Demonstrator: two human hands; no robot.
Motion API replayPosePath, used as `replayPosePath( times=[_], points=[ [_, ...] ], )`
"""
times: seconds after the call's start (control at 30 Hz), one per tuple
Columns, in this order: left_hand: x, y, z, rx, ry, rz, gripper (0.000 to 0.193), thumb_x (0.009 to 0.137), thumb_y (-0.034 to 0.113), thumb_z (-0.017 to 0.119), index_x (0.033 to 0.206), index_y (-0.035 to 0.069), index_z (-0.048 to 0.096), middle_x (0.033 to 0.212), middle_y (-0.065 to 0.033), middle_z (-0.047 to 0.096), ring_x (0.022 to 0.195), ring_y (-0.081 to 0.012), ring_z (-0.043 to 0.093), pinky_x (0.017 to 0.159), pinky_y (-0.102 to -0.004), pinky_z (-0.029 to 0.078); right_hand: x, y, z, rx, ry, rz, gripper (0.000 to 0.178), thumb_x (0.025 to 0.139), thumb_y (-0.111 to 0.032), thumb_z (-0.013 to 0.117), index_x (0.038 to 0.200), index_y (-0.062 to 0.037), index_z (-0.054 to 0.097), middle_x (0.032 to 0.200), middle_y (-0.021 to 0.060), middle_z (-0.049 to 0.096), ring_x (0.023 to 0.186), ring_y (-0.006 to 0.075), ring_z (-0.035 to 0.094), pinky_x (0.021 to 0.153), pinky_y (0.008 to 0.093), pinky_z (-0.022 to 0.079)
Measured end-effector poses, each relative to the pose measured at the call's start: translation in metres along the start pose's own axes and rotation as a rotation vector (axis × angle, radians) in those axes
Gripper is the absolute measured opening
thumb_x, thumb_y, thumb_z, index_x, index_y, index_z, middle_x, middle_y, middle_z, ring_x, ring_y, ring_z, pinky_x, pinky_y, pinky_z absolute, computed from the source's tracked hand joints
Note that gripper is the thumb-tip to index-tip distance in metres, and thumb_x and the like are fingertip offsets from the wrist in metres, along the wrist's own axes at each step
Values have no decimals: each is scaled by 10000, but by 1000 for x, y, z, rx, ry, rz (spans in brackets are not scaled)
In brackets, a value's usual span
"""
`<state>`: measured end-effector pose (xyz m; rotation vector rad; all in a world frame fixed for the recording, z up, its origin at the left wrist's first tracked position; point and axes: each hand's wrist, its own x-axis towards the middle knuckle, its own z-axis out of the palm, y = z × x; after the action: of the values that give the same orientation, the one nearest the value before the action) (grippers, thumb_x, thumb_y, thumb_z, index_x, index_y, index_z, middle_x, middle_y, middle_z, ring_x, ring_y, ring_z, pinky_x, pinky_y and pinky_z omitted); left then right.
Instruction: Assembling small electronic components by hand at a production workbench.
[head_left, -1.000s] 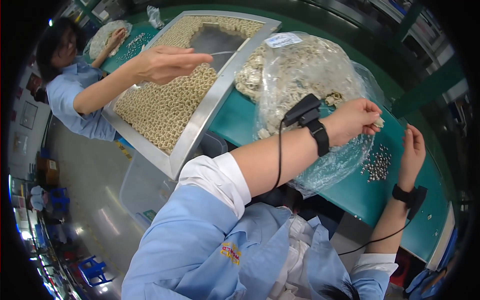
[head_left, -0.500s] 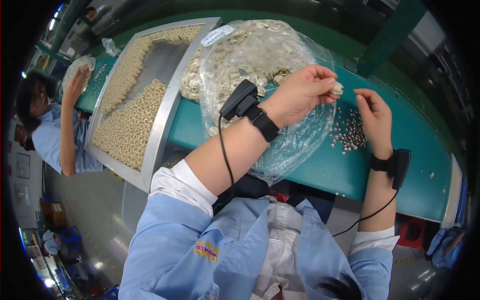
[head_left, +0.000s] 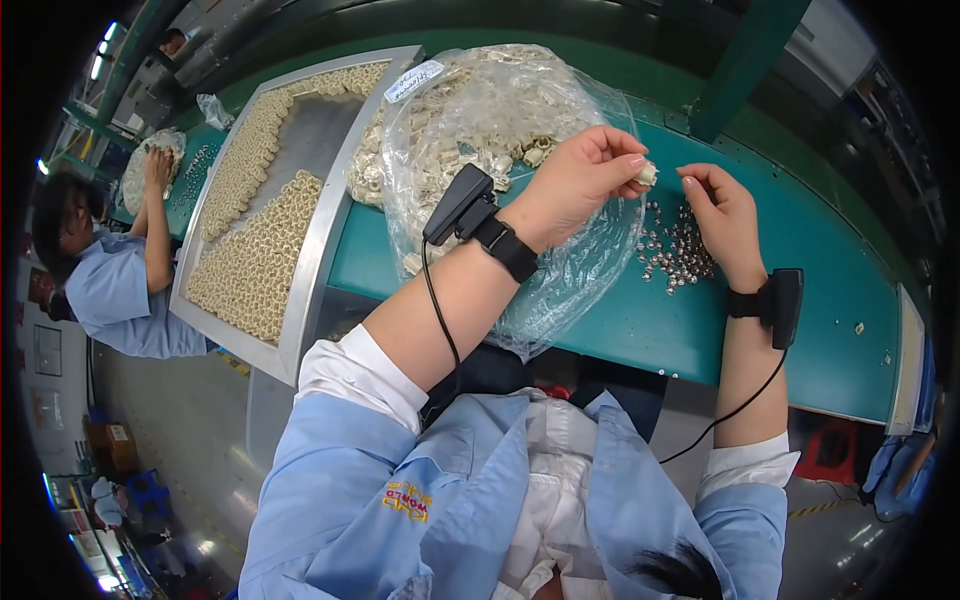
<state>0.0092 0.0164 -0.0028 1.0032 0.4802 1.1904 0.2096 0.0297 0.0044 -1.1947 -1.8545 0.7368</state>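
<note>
My left hand (head_left: 585, 185) pinches a small cream plastic part (head_left: 648, 175) between thumb and fingertips, above the table's middle. Just to its right is my right hand (head_left: 727, 218), fingers curled and thumb close to them; whether a tiny piece sits in them is too small to tell. Beneath and beside the right hand lies a loose pile of small shiny metal pieces (head_left: 672, 262). A large clear plastic bag (head_left: 570, 285), filled with more cream parts (head_left: 480, 90), spreads under my left hand and wrist.
To the left stands a metal-framed tray (head_left: 325, 225) holding rows of cream parts (head_left: 245, 280). A co-worker (head_left: 125, 280) in blue sits beyond it, a hand at another bag. The green tabletop (head_left: 800, 300) runs right to a raised end edge (head_left: 908, 360). A green post (head_left: 745, 75) rises behind.
Both hands and the table shift slightly left in the view, the hands keeping about the same gap. The left still holds the cream part. The co-worker's hand and head have moved.
</note>
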Motion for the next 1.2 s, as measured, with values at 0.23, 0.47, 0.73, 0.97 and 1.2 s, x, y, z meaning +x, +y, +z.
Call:
replayPosePath(
  times=[0.23,0.47,0.73,0.97,1.2],
  points=[
    [-22,23,9,-274,33,57,136,865,88,525,990,53,484,902,-65,567,777,-131,549,703,-251,451,-3,4,-4,1,13,4,143,857,-98,530,950,-4,584,730,-52,515,641,17,419,562,163,345],
    [-72,32,21,-545,-22,62,147,870,108,523,1014,104,493,992,-76,529,833,-166,545,735,-266,455,0,2,-3,43,28,-28,146,859,-110,530,949,-6,581,720,-57,506,629,17,409,557,161,336],
    [-94,32,24,-434,-130,114,209,859,101,538,1065,89,503,1018,-71,540,912,-177,548,762,-258,469,-3,-5,-3,41,21,-10,151,856,-113,531,941,2,581,689,-38,501,606,27,406,532,176,336],
    [-101,31,24,-380,1,74,286,844,62,544,1128,59,514,1054,-75,547,930,-179,541,784,-247,472,-2,-1,-3,21,11,-9,145,865,-113,522,949,-9,578,715,-62,489,626,16,392,550,162,323],
    [-99,24,11,-339,175,47,279,839,31,532,1118,40,521,1073,-97,548,895,-171,541,771,-242,473,0,6,-4,23,-15,8,147,869,-109,518,958,-7,576,747,-60,501,659,18,412,583,161,339]
  ],
)
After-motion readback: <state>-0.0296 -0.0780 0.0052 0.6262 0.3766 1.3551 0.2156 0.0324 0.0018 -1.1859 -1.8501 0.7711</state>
